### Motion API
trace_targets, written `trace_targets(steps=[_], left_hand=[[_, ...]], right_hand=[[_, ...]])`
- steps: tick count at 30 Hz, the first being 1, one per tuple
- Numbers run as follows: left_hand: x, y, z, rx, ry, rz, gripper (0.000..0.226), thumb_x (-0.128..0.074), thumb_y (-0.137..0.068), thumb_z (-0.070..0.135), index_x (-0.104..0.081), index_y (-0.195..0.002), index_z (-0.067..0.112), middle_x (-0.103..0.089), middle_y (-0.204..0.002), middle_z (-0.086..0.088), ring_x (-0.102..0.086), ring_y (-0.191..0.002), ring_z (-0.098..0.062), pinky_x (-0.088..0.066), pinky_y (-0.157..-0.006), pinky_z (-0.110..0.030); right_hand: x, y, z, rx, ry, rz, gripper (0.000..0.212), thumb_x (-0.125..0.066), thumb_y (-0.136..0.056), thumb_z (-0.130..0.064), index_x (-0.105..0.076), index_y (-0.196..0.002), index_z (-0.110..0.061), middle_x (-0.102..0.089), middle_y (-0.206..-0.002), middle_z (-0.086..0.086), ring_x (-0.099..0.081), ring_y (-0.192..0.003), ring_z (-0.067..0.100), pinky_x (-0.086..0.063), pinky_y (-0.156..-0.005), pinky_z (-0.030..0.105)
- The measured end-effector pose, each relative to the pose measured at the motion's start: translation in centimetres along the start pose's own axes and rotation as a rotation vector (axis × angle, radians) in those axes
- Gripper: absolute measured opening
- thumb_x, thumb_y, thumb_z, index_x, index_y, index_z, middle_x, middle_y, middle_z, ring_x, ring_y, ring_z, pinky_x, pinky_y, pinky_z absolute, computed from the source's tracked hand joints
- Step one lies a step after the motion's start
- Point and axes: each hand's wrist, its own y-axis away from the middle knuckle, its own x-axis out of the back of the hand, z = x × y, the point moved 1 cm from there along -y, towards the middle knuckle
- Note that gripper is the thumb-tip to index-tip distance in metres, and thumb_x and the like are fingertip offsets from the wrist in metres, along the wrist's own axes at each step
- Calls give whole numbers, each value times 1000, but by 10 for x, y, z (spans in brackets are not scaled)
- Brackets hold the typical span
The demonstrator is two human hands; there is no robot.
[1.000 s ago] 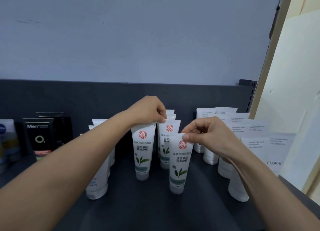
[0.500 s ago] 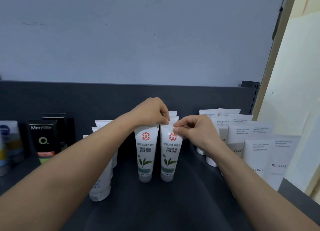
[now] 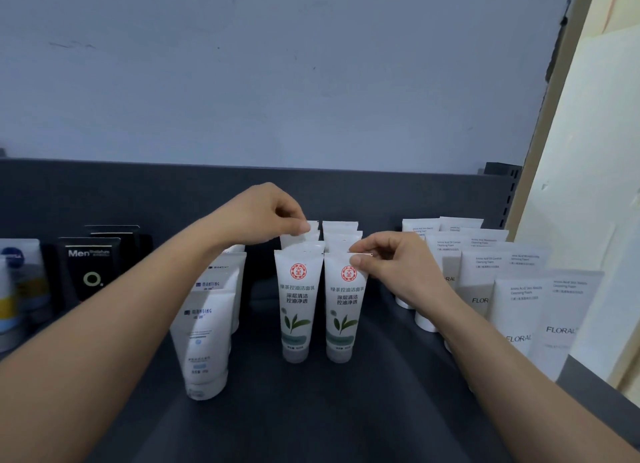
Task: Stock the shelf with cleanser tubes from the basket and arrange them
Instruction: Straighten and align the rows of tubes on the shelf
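Since a second ago the front right tube [image 3: 345, 303] has gone back from its forward spot and now stands level with the front left tube [image 3: 297, 303], touching it, at the centre of the dark shelf [image 3: 311, 414]. The right hand [image 3: 394, 268] pinches its flat crimped top between thumb and forefinger. The left hand [image 3: 263, 216] has shifted deeper, toward 12 o'clock, and pinches the crimp of a rear tube [image 3: 298, 241]. These tubes look light, soft-walled and smooth, and would likely tip on their small caps, so the stiff crimp seems the best hold. Each shows a red round seal, a green leaf and "绿茶控油洁面乳". At 3 o'clock stand FLORAL tubes [image 3: 519, 310], at 8 o'clock MANTING tubes [image 3: 204, 338], and at 9 o'clock a black "Men" box [image 3: 89, 266]. No basket is in view.
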Motion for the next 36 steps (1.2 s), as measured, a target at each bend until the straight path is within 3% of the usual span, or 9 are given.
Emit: trace_targets(steps=[4,11,18,21,23,28,31,36], left_hand=[[-3,17,-8,-5,-55,-102,14,-83,-71,30,-77,-80,21,-70,-68,9,-58,-61,3,-44,-63,-12],[-15,19,-14,26,-57,-40,9,-82,-73,20,-74,-74,18,-62,-57,13,-53,-51,8,-36,-52,-6],[-14,23,-17,32,-56,-44,9,-81,-74,23,-73,-74,19,-65,-65,10,-56,-56,2,-41,-58,-14],[-14,24,-16,23,-83,-45,9,-81,-75,25,-74,-78,19,-68,-71,7,-58,-64,-3,-44,-62,-17],[-14,25,-15,16,-104,-37,10,-81,-74,28,-75,-78,21,-69,-74,6,-60,-68,-6,-48,-66,-21],[-16,23,0,-27,-134,38,11,-77,-77,34,-74,-78,23,-70,-80,8,-64,-81,-8,-53,-75,-29],[-19,17,19,-74,-109,66,12,-73,-81,33,-75,-80,22,-70,-81,10,-64,-82,-7,-53,-76,-28],[-33,-4,62,-136,-79,69,13,-70,-84,31,-76,-84,20,-69,-81,12,-63,-81,-2,-48,-71,-18]], right_hand=[[1,4,1,-20,21,31,11,-77,-79,-16,-71,-74,-24,-49,-48,-14,-43,-46,0,-38,-57,16],[1,5,0,-28,76,62,7,-76,-80,-14,-73,-75,-18,-48,-48,-11,-41,-42,1,-33,-47,8],[1,8,-1,-28,139,88,2,-74,-83,-17,-74,-81,-19,-55,-57,-7,-45,-45,-1,-35,-48,7],[1,10,-1,-16,188,106,5,-71,-85,-17,-75,-87,-19,-66,-69,-2,-51,-57,2,-39,-54,6],[1,12,-2,-12,229,117,10,-69,-87,-18,-75,-94,-19,-67,-76,-9,-54,-64,0,-38,-57,3],[11,22,-11,48,352,142,23,-69,-86,-19,-72,-108,-19,-72,-102,-6,-60,-84,4,-43,-81,17],[32,23,-22,95,422,168,22,-70,-86,-20,-73,-108,-19,-73,-103,-5,-60,-86,6,-47,-85,23],[87,9,-31,71,525,121,20,-70,-85,-25,-74,-105,-22,-72,-103,-8,-59,-86,3,-40,-81,17]])
